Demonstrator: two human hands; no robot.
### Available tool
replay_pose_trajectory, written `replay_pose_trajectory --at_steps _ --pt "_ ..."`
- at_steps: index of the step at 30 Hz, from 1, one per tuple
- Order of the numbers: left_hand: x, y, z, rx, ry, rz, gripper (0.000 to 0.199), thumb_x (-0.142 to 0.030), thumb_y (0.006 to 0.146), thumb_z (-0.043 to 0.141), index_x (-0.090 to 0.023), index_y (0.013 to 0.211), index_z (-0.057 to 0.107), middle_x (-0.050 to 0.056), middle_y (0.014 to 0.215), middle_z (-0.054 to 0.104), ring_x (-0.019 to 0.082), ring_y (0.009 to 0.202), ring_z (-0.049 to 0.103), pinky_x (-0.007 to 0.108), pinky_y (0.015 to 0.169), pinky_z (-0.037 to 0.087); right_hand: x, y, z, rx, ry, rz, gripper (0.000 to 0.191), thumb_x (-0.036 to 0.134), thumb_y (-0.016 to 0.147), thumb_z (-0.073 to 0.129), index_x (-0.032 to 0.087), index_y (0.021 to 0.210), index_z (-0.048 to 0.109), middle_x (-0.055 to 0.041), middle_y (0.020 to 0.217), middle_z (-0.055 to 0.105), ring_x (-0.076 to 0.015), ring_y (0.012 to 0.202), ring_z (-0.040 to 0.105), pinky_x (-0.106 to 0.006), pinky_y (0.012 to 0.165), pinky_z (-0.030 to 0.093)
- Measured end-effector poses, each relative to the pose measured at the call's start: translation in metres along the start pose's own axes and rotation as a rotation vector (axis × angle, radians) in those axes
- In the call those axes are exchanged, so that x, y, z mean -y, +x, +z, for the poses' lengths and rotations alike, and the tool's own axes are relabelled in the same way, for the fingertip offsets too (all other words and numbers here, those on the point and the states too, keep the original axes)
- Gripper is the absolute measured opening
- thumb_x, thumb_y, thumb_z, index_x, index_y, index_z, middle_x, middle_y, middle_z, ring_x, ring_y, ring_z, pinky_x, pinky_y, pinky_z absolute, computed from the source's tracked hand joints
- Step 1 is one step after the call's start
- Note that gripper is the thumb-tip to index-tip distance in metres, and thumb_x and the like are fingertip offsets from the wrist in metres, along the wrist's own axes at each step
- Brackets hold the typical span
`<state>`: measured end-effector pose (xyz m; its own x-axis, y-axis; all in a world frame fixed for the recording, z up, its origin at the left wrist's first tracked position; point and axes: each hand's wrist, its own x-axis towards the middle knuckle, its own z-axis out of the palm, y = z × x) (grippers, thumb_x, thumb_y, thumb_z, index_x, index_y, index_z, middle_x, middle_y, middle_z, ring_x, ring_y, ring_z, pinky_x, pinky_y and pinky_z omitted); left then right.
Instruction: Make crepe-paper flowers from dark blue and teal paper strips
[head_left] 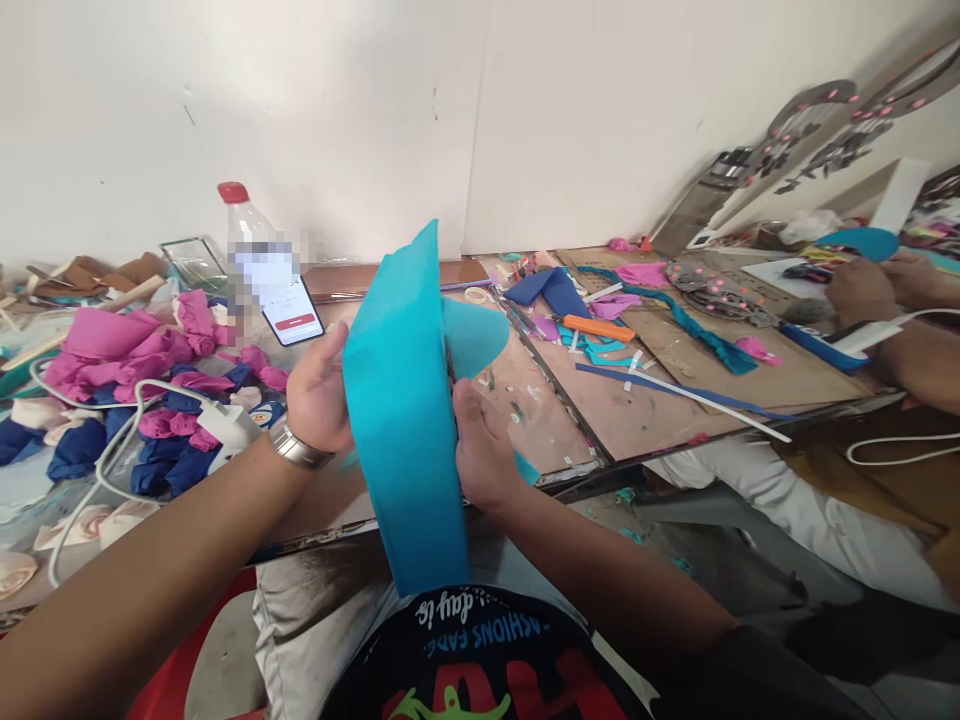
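Note:
A wide strip of turquoise fabric (405,400) hangs between my hands, its top end pointed and its lower end reaching down to my lap. My left hand (321,392) holds its left edge, thumb up, with the other fingers hidden behind the cloth. At the opposite edge, my right hand (487,452) grips the fabric with the thumb in front and fingers curled. A rounded turquoise flap (478,337) sticks out to the right, just above my right thumb.
Pink and navy fabric rolls (124,350), a phone (289,300) and a white cable (97,470) lie left. An orange cutter (598,328), fabric scraps and a white stick (712,402) lie right. A co-worker's hands (870,290) hold turquoise cloth at far right.

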<state>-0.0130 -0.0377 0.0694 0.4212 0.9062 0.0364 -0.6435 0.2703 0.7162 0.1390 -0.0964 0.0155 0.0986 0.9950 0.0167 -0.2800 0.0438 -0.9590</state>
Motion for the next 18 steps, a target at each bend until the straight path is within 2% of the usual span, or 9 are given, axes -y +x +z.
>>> replay_pose_trajectory --at_steps 3,5,8,11,14,16,18 --pt "-0.003 0.004 -0.001 -0.008 0.007 -0.007 0.054 -0.047 0.083 0.074 -0.017 0.128 0.066 0.013 0.122 0.077 0.04 0.129 0.064 0.055 0.11 0.052 0.003 -0.005 0.003 0.077 -0.054 -0.03 0.061 0.086 0.081 0.055 0.027 0.087 0.067 -0.0043 0.084 0.069 -0.0286 0.101 0.064 -0.042 0.086 0.055" --pt "-0.006 0.005 -0.002 -0.031 0.028 -0.038 0.054 -0.035 0.082 0.076 -0.016 0.132 0.064 0.013 0.12 0.078 0.039 0.125 0.067 0.055 0.11 0.052 0.002 -0.007 0.004 0.092 -0.066 -0.049 0.061 0.086 0.083 0.053 0.026 0.086 0.065 -0.0039 0.08 0.067 -0.0276 0.098 0.063 -0.04 0.084 0.054" --pt "-0.011 0.005 -0.004 -0.048 0.046 -0.049 0.065 -0.019 0.073 0.073 -0.016 0.137 0.061 0.012 0.118 0.078 0.042 0.123 0.067 0.059 0.108 0.053 -0.001 -0.008 0.006 0.082 -0.081 -0.063 0.061 0.086 0.083 0.052 0.026 0.084 0.063 -0.003 0.077 0.064 -0.0254 0.091 0.062 -0.038 0.079 0.053" --pt "-0.018 0.003 -0.004 -0.012 0.037 0.048 0.071 -0.022 0.067 0.07 -0.022 0.138 0.062 0.008 0.121 0.078 0.045 0.128 0.063 0.061 0.104 0.055 -0.004 -0.007 0.005 0.084 -0.091 -0.06 0.062 0.087 0.083 0.052 0.026 0.082 0.062 -0.0017 0.074 0.061 -0.0233 0.084 0.06 -0.036 0.074 0.051" --pt "-0.025 0.003 -0.004 -0.05 0.061 0.152 0.072 -0.025 0.068 0.07 -0.023 0.139 0.061 0.009 0.125 0.076 0.045 0.132 0.06 0.06 0.106 0.054 -0.007 -0.008 0.005 0.095 -0.093 -0.057 0.061 0.087 0.083 0.051 0.026 0.082 0.061 -0.0012 0.073 0.059 -0.0222 0.081 0.058 -0.035 0.073 0.05" --pt "-0.028 0.003 -0.003 -0.073 0.072 0.161 0.074 -0.022 0.069 0.069 -0.02 0.142 0.058 0.011 0.127 0.075 0.044 0.133 0.059 0.061 0.107 0.053 -0.008 -0.008 0.005 0.107 -0.094 -0.048 0.061 0.086 0.084 0.051 0.026 0.084 0.062 -0.0014 0.074 0.06 -0.0223 0.082 0.059 -0.035 0.073 0.05" --pt "-0.03 0.003 -0.002 -0.066 0.055 0.082 0.077 -0.018 0.067 0.066 -0.019 0.143 0.056 0.011 0.127 0.075 0.044 0.132 0.06 0.061 0.107 0.053 -0.009 -0.008 0.005 0.114 -0.091 -0.039 0.062 0.087 0.084 0.051 0.026 0.087 0.064 -0.0016 0.075 0.061 -0.0228 0.083 0.059 -0.035 0.074 0.051"
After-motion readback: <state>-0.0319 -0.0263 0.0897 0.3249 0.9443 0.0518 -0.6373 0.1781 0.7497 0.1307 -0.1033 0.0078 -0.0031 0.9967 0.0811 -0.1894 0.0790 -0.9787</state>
